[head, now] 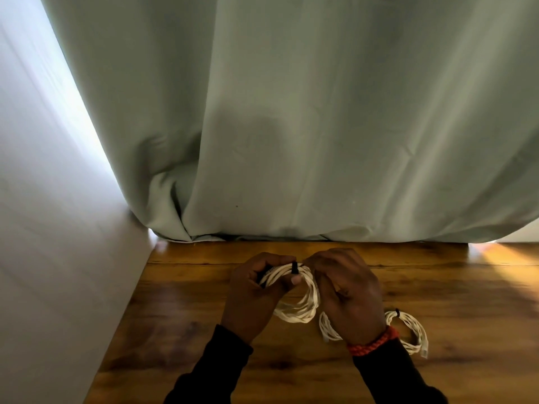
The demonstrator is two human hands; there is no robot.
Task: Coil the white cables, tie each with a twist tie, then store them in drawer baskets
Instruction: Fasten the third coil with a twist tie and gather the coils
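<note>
I judge the task partway done. One coiled white cable already lies on the wooden table at about four o'clock from my hands, with a dark tie on it, and another white loop shows beside my right wrist; I cannot tell whether that one is tied. The coil in hand sits at centre, lifted just over the table, and a black twist tie crosses its top at twelve o'clock. Tightening that tie and all the storing remain; no drawer baskets are in view. My left hand is curled round the coil's left side, thumb against the tie. My right hand is curled at the coil's right, fingertips pinching near the tie.
</note>
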